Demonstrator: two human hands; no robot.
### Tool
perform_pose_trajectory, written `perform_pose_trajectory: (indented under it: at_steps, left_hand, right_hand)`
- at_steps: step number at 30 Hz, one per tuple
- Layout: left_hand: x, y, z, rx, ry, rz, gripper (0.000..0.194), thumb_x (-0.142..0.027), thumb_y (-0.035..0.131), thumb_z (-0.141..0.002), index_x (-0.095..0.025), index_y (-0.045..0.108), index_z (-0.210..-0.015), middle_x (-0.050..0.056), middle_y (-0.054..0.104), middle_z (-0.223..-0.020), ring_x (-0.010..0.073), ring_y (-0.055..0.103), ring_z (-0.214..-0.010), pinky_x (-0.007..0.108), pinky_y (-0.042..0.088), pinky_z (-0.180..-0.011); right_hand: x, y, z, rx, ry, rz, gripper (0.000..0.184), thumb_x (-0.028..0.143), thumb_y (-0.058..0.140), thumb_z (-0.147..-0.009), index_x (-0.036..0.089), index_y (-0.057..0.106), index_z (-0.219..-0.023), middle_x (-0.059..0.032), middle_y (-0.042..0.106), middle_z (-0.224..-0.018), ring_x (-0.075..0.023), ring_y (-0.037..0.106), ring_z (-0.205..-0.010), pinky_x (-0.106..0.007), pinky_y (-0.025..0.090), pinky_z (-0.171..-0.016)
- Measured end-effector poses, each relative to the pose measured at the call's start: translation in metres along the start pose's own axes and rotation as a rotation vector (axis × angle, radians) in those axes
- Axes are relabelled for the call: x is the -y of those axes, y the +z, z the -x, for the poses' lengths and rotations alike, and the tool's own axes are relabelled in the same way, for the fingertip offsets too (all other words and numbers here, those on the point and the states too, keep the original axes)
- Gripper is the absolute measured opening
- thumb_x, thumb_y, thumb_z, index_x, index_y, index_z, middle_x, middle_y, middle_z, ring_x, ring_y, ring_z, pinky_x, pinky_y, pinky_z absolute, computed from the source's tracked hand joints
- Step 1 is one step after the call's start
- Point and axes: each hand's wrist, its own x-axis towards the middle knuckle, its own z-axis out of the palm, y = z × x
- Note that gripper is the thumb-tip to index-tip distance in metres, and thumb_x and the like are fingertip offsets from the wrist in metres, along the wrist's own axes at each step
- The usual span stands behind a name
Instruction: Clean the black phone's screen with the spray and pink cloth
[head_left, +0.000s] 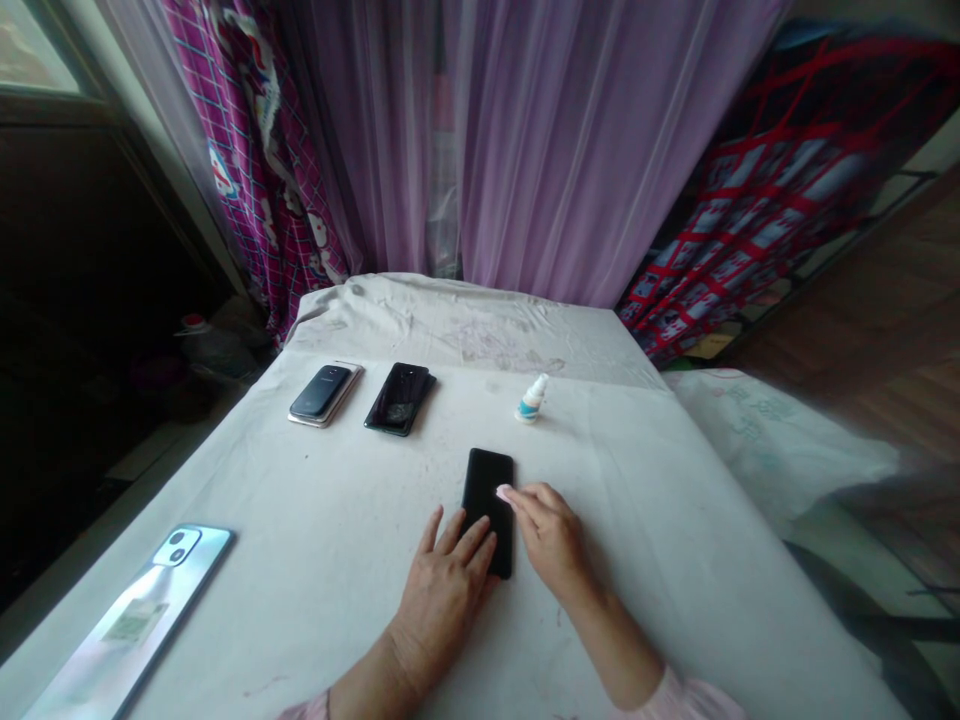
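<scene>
Hold the black phone (489,480), likely slick, rigid, breakable, by its edges, beneath spread left fingers (474,538) and right fingers (525,507) pinched on a pink pad (503,492).

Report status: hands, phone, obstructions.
Left hand on black phone. Right hand pinching pink wad over its surface. Nothing blocking; white bottle stands beyond, apart.

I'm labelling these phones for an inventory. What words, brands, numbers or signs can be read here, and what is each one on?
No text can be read with certainty.
Dark blue phone: faint lettering, too small to read surely.
Silvery phone: any print on its pale patch is too blurred to read.
White bottle: any print on its blue label is too small to read.
Black phone under the left hand: no marking visible.
</scene>
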Motion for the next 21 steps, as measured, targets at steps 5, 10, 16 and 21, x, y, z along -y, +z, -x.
perform_pose_trajectory:
  at_steps: [5, 10, 16, 21]
  left_hand:
    - [-0.001, 0.001, 0.0, -0.009, -0.01, 0.011, 0.033, -0.041, 0.059, -0.091, -0.025, 0.063, -0.121, 0.001, 0.065, -0.127, 0.0285, 0.056, -0.12, 0.053, 0.038, -0.107]
    - [-0.002, -0.003, 0.0, 0.028, -0.006, -0.02, 0.033, -0.035, 0.057, -0.093, -0.023, 0.062, -0.123, 0.003, 0.062, -0.131, 0.029, 0.054, -0.122, 0.055, 0.036, -0.108]
    - [-0.001, -0.009, -0.002, 0.061, -0.003, 0.002, 0.034, -0.036, 0.059, -0.092, -0.024, 0.061, -0.124, 0.002, 0.062, -0.131, 0.0301, 0.056, -0.121, 0.057, 0.039, -0.107]
    - [-0.001, -0.009, -0.003, 0.069, -0.002, 0.004, 0.034, -0.036, 0.059, -0.092, -0.024, 0.061, -0.125, 0.003, 0.062, -0.131, 0.0302, 0.056, -0.121, 0.056, 0.04, -0.106]
  right_hand:
    - [-0.013, 0.007, -0.028, -0.028, 0.012, 0.039, 0.03, 0.016, 0.046, -0.094, 0.022, 0.072, -0.104, -0.0072, 0.067, -0.089, -0.0176, 0.063, -0.082, -0.028, 0.051, -0.075]
    - [-0.023, 0.017, -0.06, -0.039, 0.048, 0.125, 0.032, 0.011, 0.046, -0.09, 0.021, 0.075, -0.097, -0.0078, 0.067, -0.086, -0.0187, 0.062, -0.079, -0.029, 0.05, -0.074]
    - [-0.007, 0.01, -0.024, -0.058, -0.014, 0.084, 0.031, 0.016, 0.044, -0.094, 0.021, 0.071, -0.109, -0.0072, 0.065, -0.087, -0.0172, 0.061, -0.079, -0.027, 0.05, -0.073]
    - [0.001, 0.003, -0.009, -0.021, -0.033, 0.057, 0.031, 0.016, 0.044, -0.094, 0.022, 0.071, -0.11, -0.0067, 0.064, -0.087, -0.0163, 0.061, -0.079, -0.026, 0.05, -0.072]
